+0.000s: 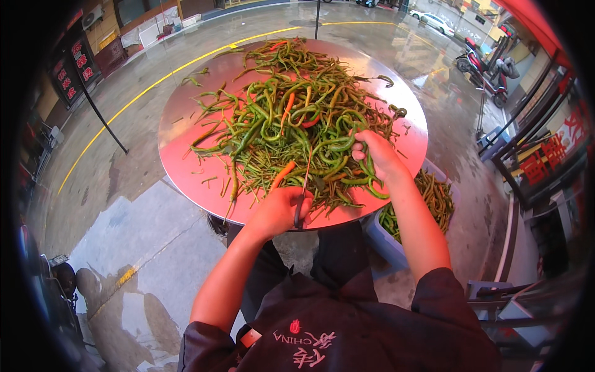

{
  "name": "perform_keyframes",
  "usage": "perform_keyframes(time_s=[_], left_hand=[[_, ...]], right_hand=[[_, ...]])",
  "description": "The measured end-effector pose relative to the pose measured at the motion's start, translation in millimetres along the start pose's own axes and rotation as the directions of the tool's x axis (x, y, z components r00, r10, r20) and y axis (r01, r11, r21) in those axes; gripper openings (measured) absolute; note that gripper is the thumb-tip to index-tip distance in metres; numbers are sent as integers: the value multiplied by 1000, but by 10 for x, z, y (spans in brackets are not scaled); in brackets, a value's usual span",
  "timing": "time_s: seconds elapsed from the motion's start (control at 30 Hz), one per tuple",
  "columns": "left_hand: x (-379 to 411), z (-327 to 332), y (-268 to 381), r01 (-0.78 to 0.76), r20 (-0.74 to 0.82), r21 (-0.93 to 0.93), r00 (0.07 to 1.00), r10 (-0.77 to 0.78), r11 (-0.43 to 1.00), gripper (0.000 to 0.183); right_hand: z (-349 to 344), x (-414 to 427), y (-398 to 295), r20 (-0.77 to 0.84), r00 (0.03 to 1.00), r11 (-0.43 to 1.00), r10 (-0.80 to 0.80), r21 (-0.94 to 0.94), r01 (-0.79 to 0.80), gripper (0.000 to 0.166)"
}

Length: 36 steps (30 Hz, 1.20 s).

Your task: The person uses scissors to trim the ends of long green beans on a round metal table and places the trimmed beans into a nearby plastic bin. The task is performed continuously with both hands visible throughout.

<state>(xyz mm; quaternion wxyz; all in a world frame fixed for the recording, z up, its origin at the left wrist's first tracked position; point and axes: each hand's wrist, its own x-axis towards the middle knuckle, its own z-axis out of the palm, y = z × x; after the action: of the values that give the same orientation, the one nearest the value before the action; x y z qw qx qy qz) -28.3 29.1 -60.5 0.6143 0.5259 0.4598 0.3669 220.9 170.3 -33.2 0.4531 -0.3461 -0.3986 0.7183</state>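
Note:
My left hand [283, 209] grips a pair of scissors [307, 174] by its dark handles near the table's front edge. The thin blades point away from me over the chili heap, and whether they are apart is hard to tell. An orange chili pepper [282, 175] shows just beyond the left knuckles; I cannot tell if it is held. My right hand [375, 152] is closed around long green chili peppers [369, 169], which hang below the fist. A large heap of curly green chili peppers [265, 111], with a few red ones, covers much of the round metal table [181, 172]. Short cut stems [260, 169] lie in front.
Beneath the table's right side, a blue-grey plastic tub [388, 242] holds more chili peppers [430, 195]. Thin dark poles [104, 118] stand beyond the table. A red scooter [481, 69] is parked on wet pavement at the right, near a framed stand [516, 181].

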Motion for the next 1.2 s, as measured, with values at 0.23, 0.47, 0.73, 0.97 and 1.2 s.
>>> perform_keyframes(time_s=[0.23, 0.47, 0.73, 0.97, 1.2], left_hand=[[0, 13, 16, 6, -53, 57, 999, -3, 998, 26], [-65, 161, 562, -20, -173, 755, 958, 229, 656, 25], [338, 235, 218, -145, -233, 296, 948, 218, 944, 29], [273, 283, 131, -132, -255, 552, 913, 317, 824, 11], [3, 681, 292, -333, -311, -23, 898, 310, 943, 11]], right_hand=[[-37, 2, 73, -49, 999, 990, -14, -141, 7, 5], [93, -179, -83, 85, 996, 960, -37, -274, 59, 11], [264, -374, 128, 260, 965, 1000, 15, -25, -8, 13], [80, -697, -51, 81, 991, 985, -109, 145, 96, 13], [24, -1263, 278, -357, 898, 965, -256, -38, 260, 14]])
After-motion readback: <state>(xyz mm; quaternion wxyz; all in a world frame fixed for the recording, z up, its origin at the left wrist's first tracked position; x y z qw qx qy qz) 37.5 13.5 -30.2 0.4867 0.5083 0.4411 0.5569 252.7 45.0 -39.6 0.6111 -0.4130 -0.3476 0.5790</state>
